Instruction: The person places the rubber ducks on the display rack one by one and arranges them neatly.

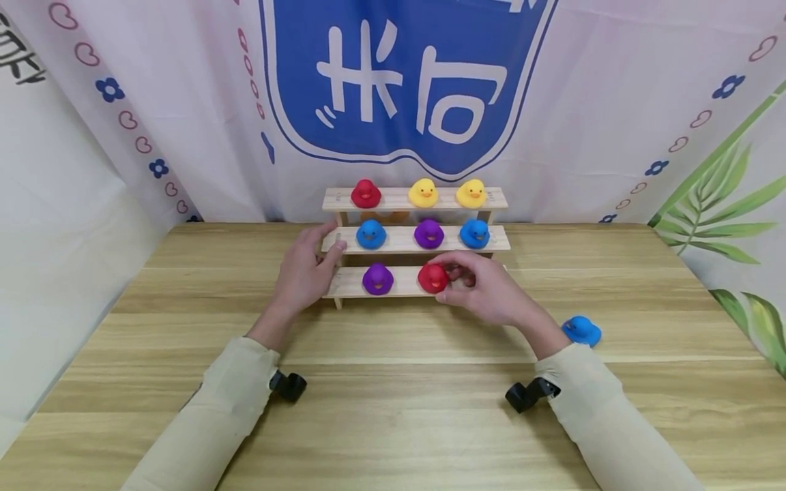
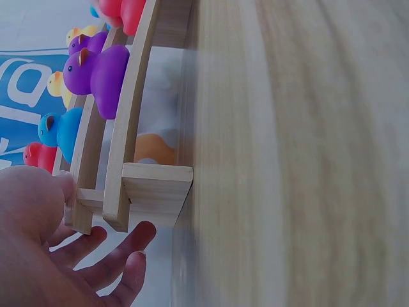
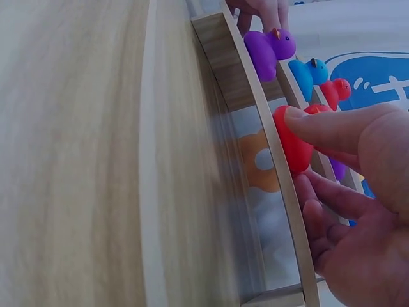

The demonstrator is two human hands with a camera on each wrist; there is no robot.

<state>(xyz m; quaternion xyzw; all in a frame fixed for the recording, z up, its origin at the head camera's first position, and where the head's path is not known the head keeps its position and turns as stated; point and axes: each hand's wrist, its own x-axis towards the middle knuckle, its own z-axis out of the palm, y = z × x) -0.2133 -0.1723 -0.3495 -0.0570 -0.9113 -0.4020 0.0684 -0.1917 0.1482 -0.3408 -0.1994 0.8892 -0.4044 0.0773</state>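
A three-tier wooden rack stands on the table with rubber ducks along its tiers. My left hand holds the left end of the middle tier, its thumb on the board and the other fingers beside the end. On the bottom tier, my right hand pinches a red duck between thumb and fingers; the duck appears to touch the board. To its left sits a purple duck. The middle tier bears a blue duck, a purple duck and another blue duck.
Along the top tier are a red duck and two yellow ducks. A loose blue duck lies on the wooden table, beside the right forearm. Behind the rack hangs a printed cloth.
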